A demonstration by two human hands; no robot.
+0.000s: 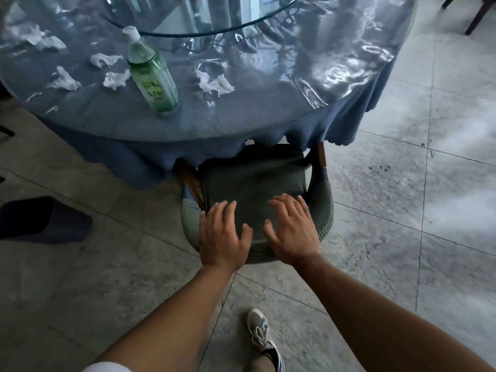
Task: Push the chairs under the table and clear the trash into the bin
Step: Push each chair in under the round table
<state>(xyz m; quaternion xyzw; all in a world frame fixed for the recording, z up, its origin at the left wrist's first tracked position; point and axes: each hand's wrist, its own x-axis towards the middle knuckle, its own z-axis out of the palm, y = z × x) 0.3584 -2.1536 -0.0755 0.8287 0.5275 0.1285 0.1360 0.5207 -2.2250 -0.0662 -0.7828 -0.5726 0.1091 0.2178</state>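
Observation:
A green-covered chair [255,181] stands at the near edge of the round table [268,111], its seat partly under the blue tablecloth. My left hand [222,234] and my right hand [292,229] lie flat, fingers spread, on top of the chair's backrest, holding nothing. A green plastic bottle [151,73] with a white cap stands on the table. Several crumpled white tissues lie around it, such as a tissue [214,83] to its right and a tissue [115,79] to its left.
A dark bin [45,220] lies tilted on the tiled floor at the left. A glass turntable [201,28] sits on the table's middle. Another chair's legs [475,14] show at the top right. My shoe [261,334] is below the chair.

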